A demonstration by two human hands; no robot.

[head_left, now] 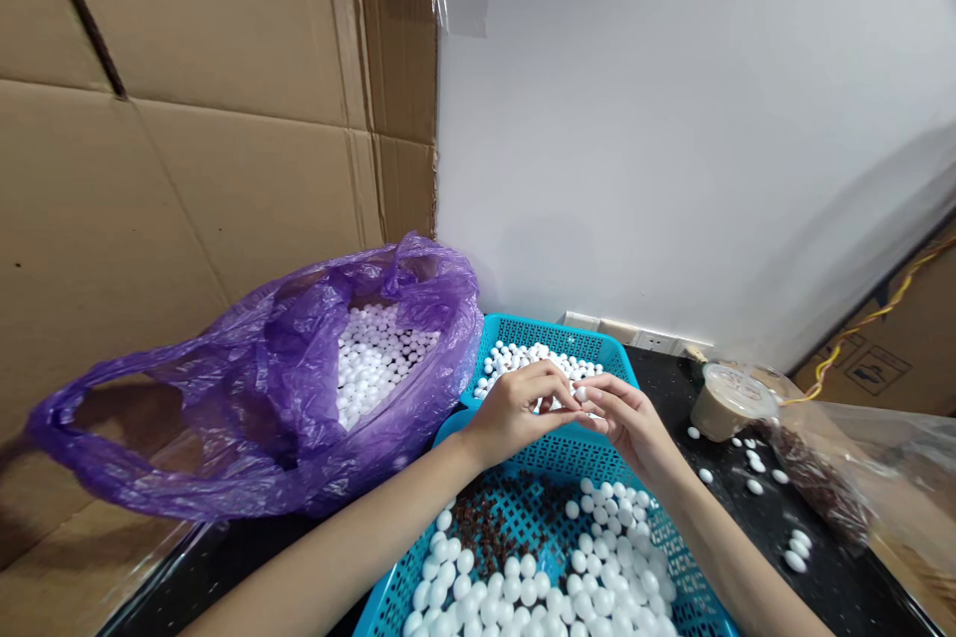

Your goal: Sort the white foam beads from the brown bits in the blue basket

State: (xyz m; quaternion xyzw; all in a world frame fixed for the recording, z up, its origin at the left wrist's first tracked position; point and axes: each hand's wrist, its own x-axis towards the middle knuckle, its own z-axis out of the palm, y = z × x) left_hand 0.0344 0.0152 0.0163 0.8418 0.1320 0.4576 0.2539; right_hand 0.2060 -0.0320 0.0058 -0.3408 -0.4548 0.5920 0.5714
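1. The left hand (515,410) and the right hand (625,421) are close together, and their fingertips hold one small white ball (581,394) between them.
2. Under the hands is a blue basket (549,458) with many white balls (523,587) and brown bits (478,528).
3. Behind it is a second blue basket (538,330), also with balls.
4. To the left, a purple plastic bag (224,418) holds more balls.

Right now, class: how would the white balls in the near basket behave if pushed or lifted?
The white balls look round and smooth, so would probably roll when pushed. Loose in the blue basket, they would likely jostle. Matte, they may be light foam.
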